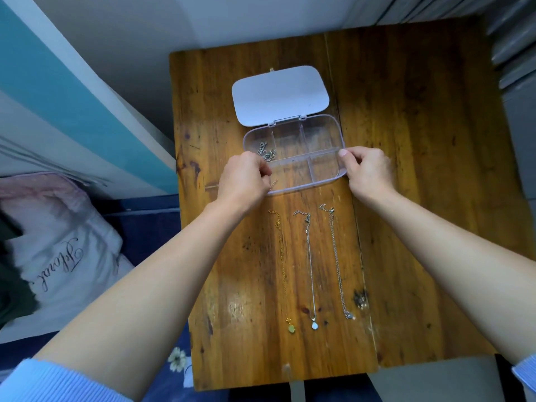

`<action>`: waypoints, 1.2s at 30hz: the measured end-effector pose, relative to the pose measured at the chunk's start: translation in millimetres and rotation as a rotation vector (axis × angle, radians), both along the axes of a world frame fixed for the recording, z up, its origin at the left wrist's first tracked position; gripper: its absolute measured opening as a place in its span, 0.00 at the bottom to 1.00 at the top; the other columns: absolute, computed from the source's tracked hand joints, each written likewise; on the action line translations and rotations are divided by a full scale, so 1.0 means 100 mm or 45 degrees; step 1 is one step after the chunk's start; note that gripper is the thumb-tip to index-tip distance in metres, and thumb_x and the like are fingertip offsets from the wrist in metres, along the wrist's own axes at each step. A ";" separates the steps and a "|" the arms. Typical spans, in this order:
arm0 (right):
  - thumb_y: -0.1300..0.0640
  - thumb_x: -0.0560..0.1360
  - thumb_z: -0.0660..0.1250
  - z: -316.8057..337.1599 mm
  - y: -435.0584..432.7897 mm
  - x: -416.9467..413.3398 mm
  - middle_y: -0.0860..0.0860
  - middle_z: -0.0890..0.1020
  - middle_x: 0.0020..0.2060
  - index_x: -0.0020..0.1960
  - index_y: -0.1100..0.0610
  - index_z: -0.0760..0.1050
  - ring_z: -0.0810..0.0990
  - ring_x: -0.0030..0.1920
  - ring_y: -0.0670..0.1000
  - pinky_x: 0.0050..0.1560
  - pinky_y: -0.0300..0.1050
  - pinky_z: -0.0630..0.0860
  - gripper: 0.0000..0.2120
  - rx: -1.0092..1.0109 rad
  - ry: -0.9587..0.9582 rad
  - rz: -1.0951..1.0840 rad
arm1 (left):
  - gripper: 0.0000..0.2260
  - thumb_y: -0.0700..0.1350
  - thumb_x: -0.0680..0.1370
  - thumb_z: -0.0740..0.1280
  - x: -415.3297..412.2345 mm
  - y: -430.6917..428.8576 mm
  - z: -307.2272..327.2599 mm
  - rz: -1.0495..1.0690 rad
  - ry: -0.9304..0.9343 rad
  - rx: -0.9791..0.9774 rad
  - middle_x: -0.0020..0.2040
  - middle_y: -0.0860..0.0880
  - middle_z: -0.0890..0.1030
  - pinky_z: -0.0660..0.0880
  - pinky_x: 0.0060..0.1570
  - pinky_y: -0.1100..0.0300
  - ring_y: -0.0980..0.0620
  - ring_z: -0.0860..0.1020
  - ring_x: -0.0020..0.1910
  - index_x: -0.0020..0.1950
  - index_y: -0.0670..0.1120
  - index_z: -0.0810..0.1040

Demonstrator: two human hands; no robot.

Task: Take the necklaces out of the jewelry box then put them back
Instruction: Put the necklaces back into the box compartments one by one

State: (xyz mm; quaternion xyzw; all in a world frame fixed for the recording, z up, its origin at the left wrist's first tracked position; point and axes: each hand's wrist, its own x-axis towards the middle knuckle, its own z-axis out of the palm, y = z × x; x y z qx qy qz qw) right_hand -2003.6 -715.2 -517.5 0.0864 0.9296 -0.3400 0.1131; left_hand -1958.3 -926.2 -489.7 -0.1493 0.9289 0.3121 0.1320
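Our left grip (246,177) was closed, pinching a fine gold chain (273,184) whose short visible end trailed just beside the fingers at the near-left corner of the jewelry box (293,153). Our right grip (366,172) was closed on the box's right end wall, thumb over the rim, steadying it. The box lay between the two grips, long axis running from one grip to the other, lid (280,95) swung open beyond it. A tangle of silver chain (267,150) remained in the far-left compartment, just beyond the left grip and well apart from the right.

Nearer to us than both grips, three necklaces lay straight on the tabletop (420,140): a gold necklace (282,268), a middle silver necklace (310,265) and a right silver necklace (338,262), long axes running toward us, pendants at the near ends. We judged removal nearly complete; the left grip was the nearer to the remaining chain.
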 end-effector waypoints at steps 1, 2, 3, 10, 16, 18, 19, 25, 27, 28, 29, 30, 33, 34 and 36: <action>0.49 0.81 0.61 0.00 0.00 0.00 0.54 0.84 0.55 0.62 0.58 0.79 0.80 0.55 0.55 0.49 0.44 0.73 0.17 -0.009 -0.001 0.000 | 0.08 0.39 0.73 0.67 -0.01 0.01 -0.02 -0.054 0.003 -0.067 0.44 0.43 0.85 0.79 0.47 0.49 0.41 0.81 0.47 0.45 0.45 0.85; 0.49 0.81 0.61 0.00 0.01 0.00 0.54 0.84 0.55 0.62 0.58 0.79 0.80 0.55 0.54 0.49 0.44 0.73 0.17 -0.019 -0.004 0.004 | 0.07 0.40 0.73 0.66 0.00 0.02 -0.03 -0.107 0.017 -0.131 0.44 0.43 0.85 0.79 0.45 0.49 0.40 0.81 0.46 0.46 0.46 0.85; 0.50 0.81 0.61 0.00 0.01 0.00 0.54 0.83 0.55 0.62 0.58 0.79 0.79 0.55 0.54 0.49 0.44 0.73 0.17 -0.029 -0.011 0.010 | 0.07 0.42 0.74 0.66 0.00 0.02 -0.05 -0.156 0.043 -0.183 0.44 0.44 0.85 0.78 0.43 0.50 0.40 0.80 0.45 0.46 0.46 0.84; 0.48 0.78 0.65 0.15 0.07 0.12 0.54 0.82 0.55 0.60 0.55 0.79 0.79 0.53 0.53 0.52 0.51 0.77 0.15 -0.014 0.122 0.026 | 0.12 0.51 0.79 0.64 0.27 -0.03 -0.09 -0.292 0.327 -0.275 0.46 0.47 0.79 0.75 0.36 0.53 0.45 0.77 0.47 0.47 0.44 0.83; 0.50 0.73 0.72 0.15 -0.12 0.84 0.49 0.85 0.39 0.44 0.50 0.82 0.82 0.42 0.54 0.42 0.49 0.77 0.05 0.020 -0.029 0.252 | 0.09 0.47 0.76 0.69 0.44 -0.16 -0.18 -0.206 0.420 -0.273 0.55 0.42 0.77 0.78 0.38 0.49 0.44 0.75 0.54 0.48 0.41 0.82; 0.46 0.72 0.71 0.06 -0.23 1.13 0.44 0.82 0.35 0.43 0.48 0.82 0.81 0.40 0.52 0.39 0.44 0.72 0.06 0.108 -0.215 0.379 | 0.10 0.48 0.76 0.69 0.45 -0.19 -0.21 -0.128 0.400 -0.221 0.56 0.42 0.77 0.78 0.44 0.49 0.45 0.75 0.55 0.49 0.42 0.82; 0.44 0.72 0.71 0.01 -0.30 1.26 0.42 0.80 0.33 0.43 0.48 0.81 0.80 0.40 0.50 0.39 0.42 0.69 0.08 0.146 -0.261 0.432 | 0.10 0.48 0.76 0.69 0.45 -0.20 -0.22 -0.085 0.388 -0.175 0.55 0.42 0.77 0.77 0.46 0.49 0.45 0.75 0.55 0.50 0.42 0.82; 0.41 0.75 0.66 -0.13 -0.58 1.60 0.49 0.85 0.40 0.45 0.50 0.81 0.82 0.43 0.55 0.41 0.44 0.72 0.13 0.382 -0.239 0.583 | 0.08 0.46 0.75 0.71 0.43 -0.18 -0.22 0.119 0.328 0.098 0.48 0.45 0.81 0.78 0.47 0.49 0.48 0.78 0.46 0.49 0.42 0.82; 0.45 0.77 0.64 -0.13 -0.62 1.62 0.51 0.85 0.41 0.47 0.51 0.81 0.82 0.44 0.57 0.38 0.44 0.67 0.11 0.423 -0.207 0.615 | 0.08 0.45 0.74 0.72 0.42 -0.17 -0.20 0.160 0.318 0.140 0.47 0.45 0.81 0.78 0.48 0.49 0.48 0.79 0.44 0.49 0.41 0.82; 0.47 0.78 0.63 -0.14 -0.63 1.62 0.52 0.85 0.42 0.47 0.51 0.80 0.82 0.43 0.57 0.38 0.44 0.67 0.11 0.441 -0.209 0.633 | 0.08 0.45 0.74 0.72 0.42 -0.17 -0.20 0.175 0.309 0.151 0.47 0.45 0.82 0.77 0.48 0.50 0.48 0.79 0.44 0.49 0.41 0.82; 0.48 0.78 0.62 -0.15 -0.63 1.63 0.52 0.84 0.42 0.48 0.52 0.79 0.82 0.43 0.58 0.38 0.45 0.67 0.11 0.457 -0.221 0.652 | 0.08 0.45 0.74 0.72 0.42 -0.17 -0.19 0.188 0.300 0.160 0.47 0.45 0.82 0.77 0.48 0.50 0.48 0.79 0.44 0.49 0.41 0.82; 0.49 0.79 0.61 -0.16 -0.63 1.63 0.53 0.84 0.41 0.48 0.53 0.79 0.81 0.42 0.58 0.38 0.46 0.68 0.11 0.465 -0.239 0.668 | 0.08 0.45 0.73 0.73 0.42 -0.17 -0.19 0.199 0.293 0.168 0.47 0.45 0.82 0.77 0.48 0.50 0.48 0.79 0.44 0.48 0.41 0.82; 0.52 0.79 0.59 -0.14 -0.58 1.63 0.50 0.81 0.37 0.47 0.54 0.76 0.80 0.38 0.54 0.36 0.44 0.72 0.09 0.375 -0.281 0.654 | 0.08 0.44 0.73 0.73 0.41 -0.17 -0.19 0.219 0.287 0.198 0.46 0.44 0.82 0.76 0.49 0.50 0.47 0.79 0.43 0.48 0.41 0.82; 0.52 0.79 0.60 -0.11 -0.56 1.62 0.49 0.80 0.36 0.45 0.53 0.75 0.79 0.36 0.52 0.34 0.43 0.71 0.09 0.303 -0.297 0.616 | 0.08 0.44 0.73 0.73 0.40 -0.17 -0.19 0.221 0.285 0.205 0.46 0.44 0.82 0.76 0.49 0.50 0.47 0.79 0.43 0.47 0.41 0.82; 0.53 0.76 0.64 0.01 -0.50 1.58 0.47 0.79 0.32 0.40 0.52 0.75 0.77 0.33 0.49 0.33 0.43 0.72 0.07 0.088 -0.316 0.480 | 0.08 0.45 0.73 0.73 0.40 -0.18 -0.20 0.225 0.276 0.215 0.46 0.44 0.82 0.77 0.49 0.50 0.47 0.79 0.43 0.48 0.42 0.82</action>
